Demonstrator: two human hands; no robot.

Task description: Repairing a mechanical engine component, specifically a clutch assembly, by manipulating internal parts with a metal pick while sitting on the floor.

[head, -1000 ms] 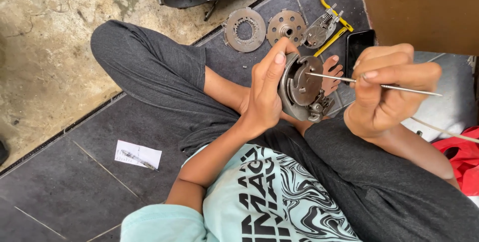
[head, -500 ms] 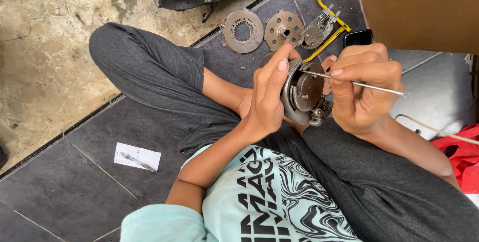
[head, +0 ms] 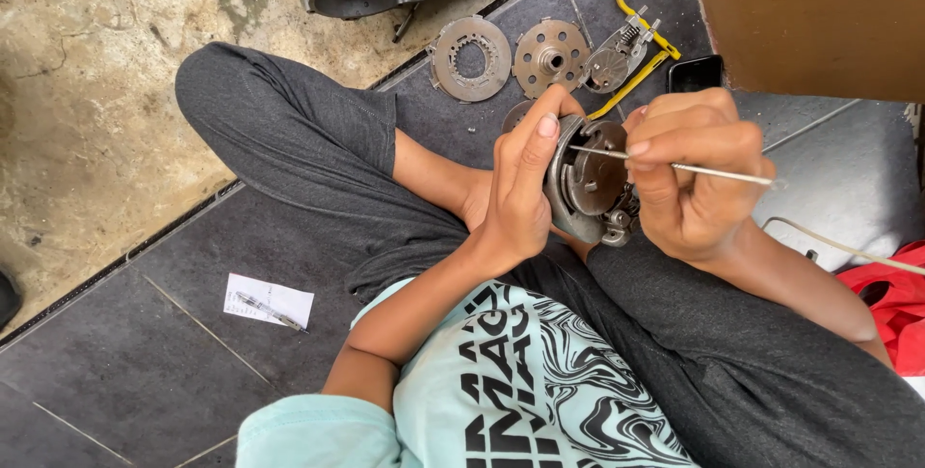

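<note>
Fingers of the left hand (head: 520, 193) clamp the round metal assembly (head: 590, 184); the right hand (head: 696, 174) pinches a thin rod (head: 718, 172) against it.

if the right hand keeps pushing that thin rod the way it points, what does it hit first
Probably the round metal part held by the left hand: the right hand aims the thin rod leftward at its face, and the tip looks already there, though depth is unclear.

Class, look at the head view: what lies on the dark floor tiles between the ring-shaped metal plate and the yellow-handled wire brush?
In the head view, a round metal disc with holes lies between the ring-shaped plate and the yellow-handled wire brush, with a smaller metal assembly beside the brush.
</note>
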